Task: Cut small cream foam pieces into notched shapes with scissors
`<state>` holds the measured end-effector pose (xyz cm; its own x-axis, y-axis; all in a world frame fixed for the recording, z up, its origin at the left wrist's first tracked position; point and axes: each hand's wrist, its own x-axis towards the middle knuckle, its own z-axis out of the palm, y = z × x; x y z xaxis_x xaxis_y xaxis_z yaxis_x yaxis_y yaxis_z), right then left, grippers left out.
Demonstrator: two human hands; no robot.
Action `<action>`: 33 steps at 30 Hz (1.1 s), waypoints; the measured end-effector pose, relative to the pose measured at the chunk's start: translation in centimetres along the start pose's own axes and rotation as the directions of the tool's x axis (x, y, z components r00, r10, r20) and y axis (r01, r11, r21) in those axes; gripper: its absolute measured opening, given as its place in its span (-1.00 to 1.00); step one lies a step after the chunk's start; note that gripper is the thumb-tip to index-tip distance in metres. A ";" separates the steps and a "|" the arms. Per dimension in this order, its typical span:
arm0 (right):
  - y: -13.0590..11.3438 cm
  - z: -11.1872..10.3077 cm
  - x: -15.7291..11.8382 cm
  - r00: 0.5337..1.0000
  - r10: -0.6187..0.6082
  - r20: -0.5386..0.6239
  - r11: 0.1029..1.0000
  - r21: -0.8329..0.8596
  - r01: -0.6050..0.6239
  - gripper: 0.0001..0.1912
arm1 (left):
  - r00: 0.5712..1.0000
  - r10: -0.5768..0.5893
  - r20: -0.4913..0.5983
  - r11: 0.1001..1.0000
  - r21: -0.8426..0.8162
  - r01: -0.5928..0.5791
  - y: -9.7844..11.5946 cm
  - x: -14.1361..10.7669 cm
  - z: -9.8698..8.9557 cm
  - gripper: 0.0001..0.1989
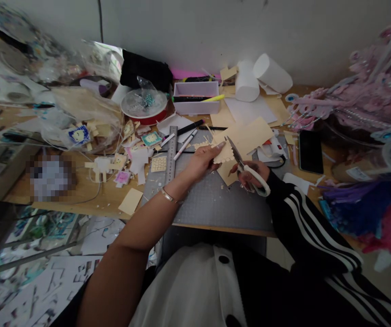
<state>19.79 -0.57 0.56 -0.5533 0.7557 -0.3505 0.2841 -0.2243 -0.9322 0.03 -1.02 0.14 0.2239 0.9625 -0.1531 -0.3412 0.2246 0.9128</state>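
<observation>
My left hand [205,160] pinches a small cream piece of card [225,152] that has a scalloped edge. White-handled scissors [249,171] are in my right hand [254,175], their blades parted and reaching up to the right side of that card. Both hands are above a grey cutting mat [212,204]. Behind them lies a larger cream sheet [251,136]. To the left of my left hand, a metal ruler [171,154] and a white pen [185,144] rest on the mat, beside a cream square with a cut pattern [159,164].
A lilac box with markers [196,107] and white rolls [246,84] stand near the wall. At right are a phone [310,152], a clear cup [379,163] and pink decorations [362,86]. Paper scraps and painted cards [123,177] clutter the left. A round tray [144,106] sits behind.
</observation>
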 end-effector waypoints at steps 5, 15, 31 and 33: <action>0.5 0.1 0.2 1.000 0.007 -0.004 1.000 0.005 -0.007 -0.42 | 0.998 0.033 0.057 0.999 -0.003 -0.033 0.6 -0.2 0.0 -0.48; 0.6 -0.3 0.1 1.000 -0.009 0.002 1.000 0.010 0.009 -0.47 | 0.999 0.032 0.016 0.990 0.135 -0.034 -0.1 -0.3 0.3 -0.41; -0.4 0.3 -0.2 0.999 -0.031 0.040 0.999 0.040 0.030 -0.33 | 0.985 0.173 -0.019 0.927 0.341 -0.156 -0.5 -0.8 1.1 -0.34; -0.1 0.3 -0.1 0.998 -0.043 0.040 0.999 0.028 0.042 -0.33 | 0.983 0.182 -0.023 0.921 0.355 -0.162 -0.7 -0.7 1.2 -0.34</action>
<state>19.62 -0.82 0.63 -0.5960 0.7392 -0.3136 0.2384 -0.2100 -0.9482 1.18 -2.07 0.07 0.1367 0.9906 0.0068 -0.0266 -0.0032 0.9996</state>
